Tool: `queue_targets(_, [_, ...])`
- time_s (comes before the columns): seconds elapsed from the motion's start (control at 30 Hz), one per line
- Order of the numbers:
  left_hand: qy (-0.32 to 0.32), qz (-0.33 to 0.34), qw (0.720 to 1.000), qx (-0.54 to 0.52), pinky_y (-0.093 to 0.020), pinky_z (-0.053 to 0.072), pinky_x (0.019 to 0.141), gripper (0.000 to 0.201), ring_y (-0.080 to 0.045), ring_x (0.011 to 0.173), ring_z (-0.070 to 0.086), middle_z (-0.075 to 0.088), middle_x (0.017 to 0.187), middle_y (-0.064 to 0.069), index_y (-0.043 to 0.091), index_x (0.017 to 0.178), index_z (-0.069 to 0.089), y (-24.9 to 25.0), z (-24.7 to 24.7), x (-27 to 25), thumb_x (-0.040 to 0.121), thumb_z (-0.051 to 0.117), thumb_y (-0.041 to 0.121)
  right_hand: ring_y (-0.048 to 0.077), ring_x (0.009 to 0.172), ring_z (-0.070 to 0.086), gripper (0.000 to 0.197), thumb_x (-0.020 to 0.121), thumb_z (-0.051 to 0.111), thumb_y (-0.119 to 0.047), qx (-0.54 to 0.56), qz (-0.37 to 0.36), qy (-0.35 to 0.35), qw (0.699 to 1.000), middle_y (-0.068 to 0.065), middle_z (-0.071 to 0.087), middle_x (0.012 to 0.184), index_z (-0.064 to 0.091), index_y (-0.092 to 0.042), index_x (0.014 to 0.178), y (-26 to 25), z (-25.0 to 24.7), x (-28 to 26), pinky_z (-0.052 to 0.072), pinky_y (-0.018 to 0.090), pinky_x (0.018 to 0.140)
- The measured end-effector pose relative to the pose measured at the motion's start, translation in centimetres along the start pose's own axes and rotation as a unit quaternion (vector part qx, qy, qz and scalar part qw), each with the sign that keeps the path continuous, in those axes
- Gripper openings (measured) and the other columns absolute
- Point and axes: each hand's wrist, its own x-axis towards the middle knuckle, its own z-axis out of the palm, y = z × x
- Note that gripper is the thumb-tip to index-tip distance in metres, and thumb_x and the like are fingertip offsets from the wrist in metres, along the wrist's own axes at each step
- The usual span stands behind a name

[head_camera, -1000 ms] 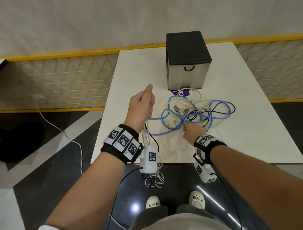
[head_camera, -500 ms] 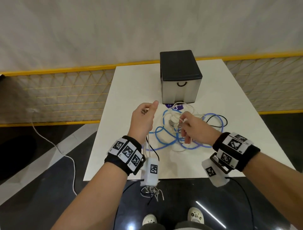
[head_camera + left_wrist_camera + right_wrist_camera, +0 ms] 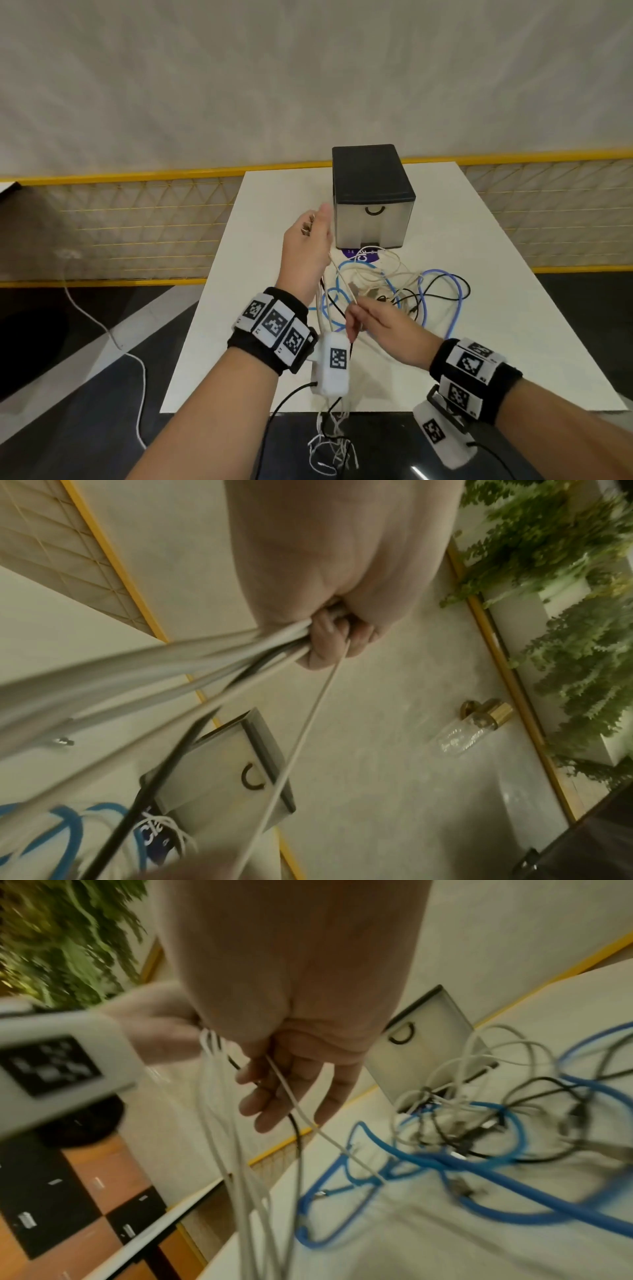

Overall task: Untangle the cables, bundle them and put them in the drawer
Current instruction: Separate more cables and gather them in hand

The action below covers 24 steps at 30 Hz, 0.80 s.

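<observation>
Our left hand (image 3: pixel 310 246) clamps gathered white cables (image 3: pixel 325 308); right hand (image 3: pixel 383 329) pinches one strand (still untangling), next freeing it from the tangle (image 3: pixel 411 291).

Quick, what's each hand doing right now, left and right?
Left hand: closed, gripping a bunch of white and black cables.
Right hand: pinching a thin white cable.

A staged indoor recording space, not a home: a white table (image 3: pixel 513 308) stands against a plain pale wall (image 3: pixel 308 68), with yellow-railed mesh fencing (image 3: pixel 130 219) from 9 to 3 o'clock, a glossy dark tiled floor (image 3: pixel 85 411), and greenery (image 3: pixel 548 547) beside a wall lamp (image 3: pixel 472 729).
</observation>
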Motion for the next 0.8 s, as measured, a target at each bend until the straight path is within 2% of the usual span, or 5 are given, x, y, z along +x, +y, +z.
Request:
queue_targets(0.3, [0.019,0.065,0.991,-0.115,-0.026,0.029,0.056,0.055,-0.009,0.049,0.026,0.029,0.05,0.012,0.03,0.049,0.041,2.1,-3.0,2.0,0.104,0.044,0.038,0.011,0.073,0.056,0.034,0.102,0.035,-0.028,-0.023,0.067,-0.008,0.997,-0.003,0.055,0.072,0.054,-0.012,0.078,2.9,-2.7,-1.5,0.045,0.019,0.077])
queue_targets(0.43, [-0.009,0.026,0.985,-0.169,-0.018,0.023,0.037,0.05,-0.007,0.044,0.02,0.025,0.051,0.009,0.025,0.056,0.036,3.0,-3.0,1.6,0.105,0.045,0.033,0.008,0.059,0.053,0.035,0.101,0.042,-0.029,-0.037,0.074,-0.025,0.996,-0.006,0.052,0.065,0.054,-0.011,0.073,1.3,-3.2,-1.2,0.048,0.017,0.064])
queue_targets(0.57, [-0.075,0.045,0.996,0.032,-0.018,0.021,0.037,0.039,-0.007,0.04,0.025,0.032,0.051,0.01,0.023,0.063,0.047,3.3,-2.3,0.8,0.098,0.058,0.035,0.007,0.054,0.045,0.038,0.099,0.048,-0.031,-0.121,0.045,0.064,0.99,-0.003,0.051,0.061,0.058,-0.011,0.068,0.2,-4.8,-0.1,0.043,0.033,0.058])
queue_targets(0.7, [-0.205,0.052,0.929,0.304,-0.012,0.031,0.044,0.027,0.0,0.043,0.04,0.046,0.065,0.015,0.018,0.104,0.071,2.1,-0.7,-0.3,0.092,0.066,0.041,0.015,0.055,0.039,0.035,0.099,0.048,-0.028,-0.104,-0.01,0.122,0.987,-0.001,0.044,0.059,0.057,-0.017,0.067,-2.3,-6.5,1.3,0.038,0.029,0.054])
queue_targets(0.8, [-0.243,0.023,0.914,0.323,-0.019,0.024,0.04,0.045,-0.006,0.033,0.027,0.033,0.044,0.012,0.004,0.083,0.068,1.2,-0.4,-0.8,0.093,0.062,0.047,0.019,0.06,0.04,0.029,0.099,0.047,-0.026,-0.082,-0.034,0.124,0.988,0.003,0.047,0.064,0.06,-0.018,0.074,-3.6,-7.4,2.1,0.038,0.036,0.057])
